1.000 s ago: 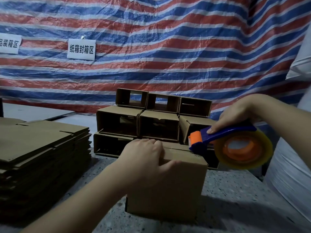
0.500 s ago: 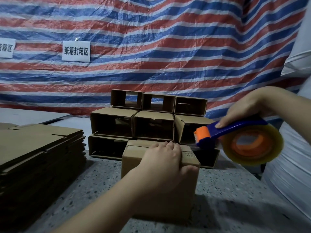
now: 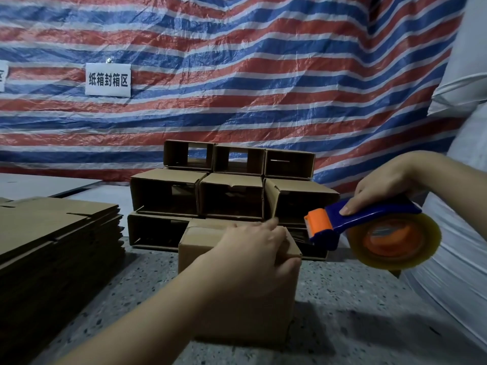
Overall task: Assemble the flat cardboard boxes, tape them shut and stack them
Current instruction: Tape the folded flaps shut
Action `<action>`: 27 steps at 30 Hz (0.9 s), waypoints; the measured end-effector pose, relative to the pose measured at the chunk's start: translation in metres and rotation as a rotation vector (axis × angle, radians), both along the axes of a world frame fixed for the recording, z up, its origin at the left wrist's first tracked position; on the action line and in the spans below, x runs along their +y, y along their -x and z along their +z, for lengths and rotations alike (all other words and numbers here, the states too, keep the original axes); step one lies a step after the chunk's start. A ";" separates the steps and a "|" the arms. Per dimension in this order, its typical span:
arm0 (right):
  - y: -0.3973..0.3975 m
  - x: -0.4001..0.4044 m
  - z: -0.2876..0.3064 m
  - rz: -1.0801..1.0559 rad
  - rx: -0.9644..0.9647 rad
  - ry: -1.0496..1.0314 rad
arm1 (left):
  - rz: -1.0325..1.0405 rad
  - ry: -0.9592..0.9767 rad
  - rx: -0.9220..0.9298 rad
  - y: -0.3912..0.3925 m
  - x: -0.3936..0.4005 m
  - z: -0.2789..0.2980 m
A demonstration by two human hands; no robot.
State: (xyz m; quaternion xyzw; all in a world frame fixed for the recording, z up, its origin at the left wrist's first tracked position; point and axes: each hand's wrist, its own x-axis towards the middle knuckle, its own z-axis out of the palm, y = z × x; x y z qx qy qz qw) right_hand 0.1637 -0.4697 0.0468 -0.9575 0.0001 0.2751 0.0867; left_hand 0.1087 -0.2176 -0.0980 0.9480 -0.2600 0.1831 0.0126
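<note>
A cardboard box (image 3: 237,299) stands on the speckled surface (image 3: 355,312); the left hand (image 3: 250,248) lies across its top, thumb hooked over the near edge. The right hand (image 3: 382,188) grips a tape dispenser (image 3: 369,225) just beside it. Behind, assembled boxes (image 3: 232,185) are stacked. A wall sign (image 3: 108,79) reads "纸箱封箱区".

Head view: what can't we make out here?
- Box top seam: left hand covers it; taping unclear.
- Tape dispenser blade contact: hidden behind the box corner.
- Flat cardboard stack: cut by left edge.
- Left sign: cropped, unreadable.
</note>
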 end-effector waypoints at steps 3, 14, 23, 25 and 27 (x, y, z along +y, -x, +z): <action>0.002 -0.003 -0.003 0.000 -0.009 -0.029 | -0.041 0.045 -0.051 0.001 -0.001 -0.005; 0.024 0.042 -0.010 0.073 -0.277 0.407 | -0.026 -0.017 -0.078 -0.004 -0.002 -0.011; 0.037 0.077 -0.016 0.106 -0.375 0.634 | -0.009 -0.048 -0.042 -0.003 -0.006 -0.005; 0.038 0.076 -0.029 0.133 -0.337 0.718 | -0.020 -0.030 -0.044 -0.002 -0.004 -0.005; 0.039 0.064 -0.057 0.145 -0.220 0.802 | -0.030 -0.009 -0.035 0.000 -0.002 -0.007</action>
